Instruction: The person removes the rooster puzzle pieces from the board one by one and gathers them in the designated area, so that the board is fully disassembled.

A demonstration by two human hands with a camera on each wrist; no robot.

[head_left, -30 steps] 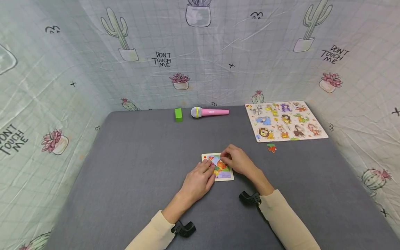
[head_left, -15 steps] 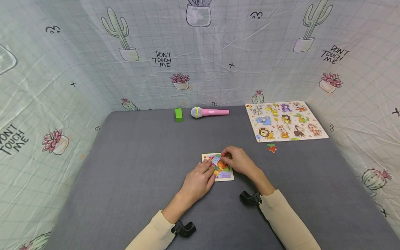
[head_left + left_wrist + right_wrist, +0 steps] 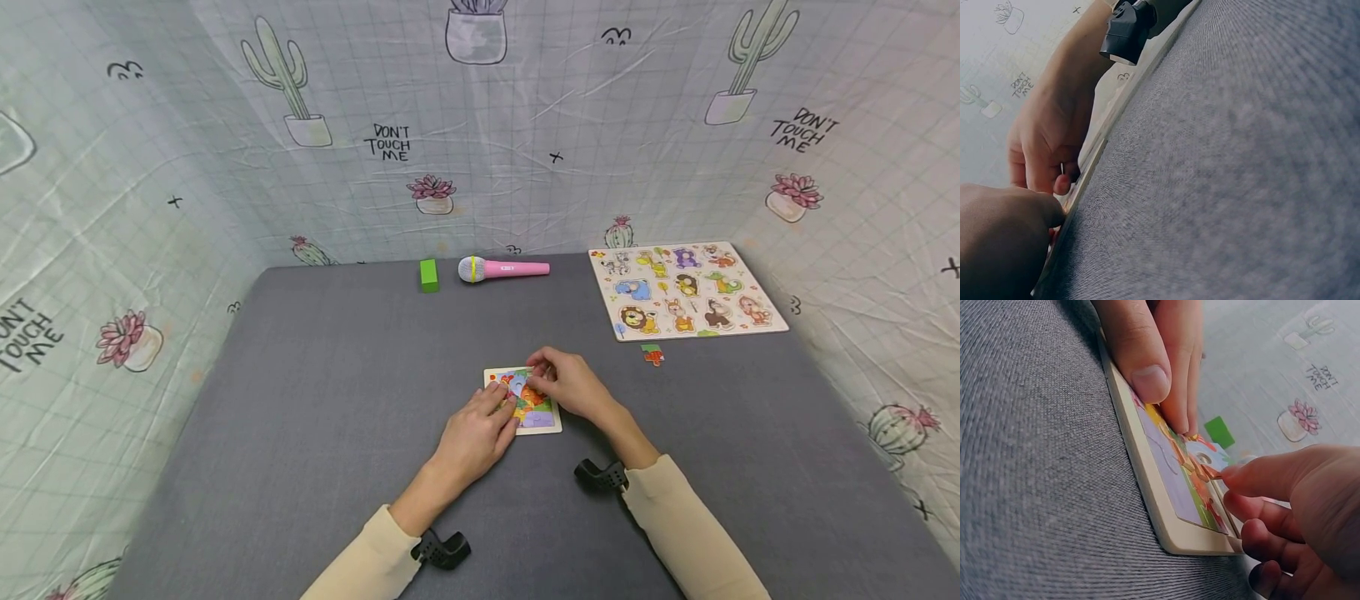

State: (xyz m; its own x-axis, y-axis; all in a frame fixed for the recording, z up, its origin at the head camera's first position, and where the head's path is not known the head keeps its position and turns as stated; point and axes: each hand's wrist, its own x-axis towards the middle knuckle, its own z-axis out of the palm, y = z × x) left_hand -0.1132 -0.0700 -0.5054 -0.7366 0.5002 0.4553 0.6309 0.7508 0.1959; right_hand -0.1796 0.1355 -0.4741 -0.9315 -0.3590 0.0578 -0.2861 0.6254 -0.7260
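Note:
A small jigsaw puzzle in a cream wooden tray [image 3: 546, 431] lies flat on the table in the head view. Across its left part rests my left hand [image 3: 469, 433], fingers fairly straight and pressing on the picture. At the upper right of the tray, my right hand [image 3: 573, 386] pinches a light-blue puzzle piece [image 3: 1209, 450] between thumb and fingers. That piece appears slightly tilted up from the picture in the right wrist view. Its far edge and part of the picture are hidden by my hands. A red-and-green puzzle piece [image 3: 652, 356] lies loose to the right.
An animal peg-puzzle board [image 3: 697, 329] lies at the back right. A pink toy microphone [image 3: 517, 269] and a green block [image 3: 428, 276] sit along the back edge. Patterned cloth [image 3: 480, 150] walls in the back and sides of the grey table [image 3: 322, 400].
My right fingers shift very slightly at the tray's upper right corner. My left hand and the loose piece stay where they were.

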